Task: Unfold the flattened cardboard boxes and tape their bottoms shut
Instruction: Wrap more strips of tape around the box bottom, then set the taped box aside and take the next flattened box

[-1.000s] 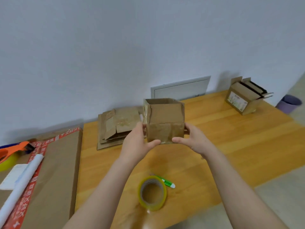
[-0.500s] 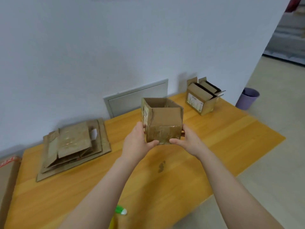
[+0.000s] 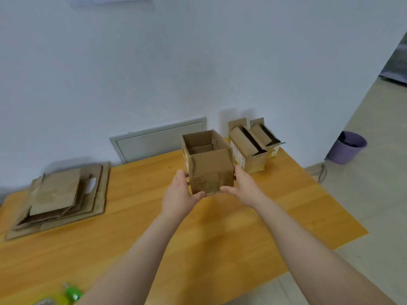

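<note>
A pale wall point(image 3: 198, 62) backs a long wooden tabletop point(image 3: 275, 212), with a grey panel point(image 3: 158, 139) set low in it. The stack of flattened boxes point(image 3: 59, 194) lies at the far left, closer to the frame's edge than half a second ago. The open box point(image 3: 211, 166) is upright over the middle of the tabletop and now stands nearer the erected box point(image 3: 251, 150) by the wall, with more of its inside showing. The left hand point(image 3: 178, 194) and right hand point(image 3: 246, 188) clamp its lower sides, thumbs curled onto the near face; the fingers behind are mostly hidden. Whether its bottom clears the tabletop is hard to tell. A purple bin point(image 3: 346, 147) stands on the floor. A blurred green object point(image 3: 73, 293) sits beside a yellow tape roll point(image 3: 48, 301), which the bottom edge cuts off.
</note>
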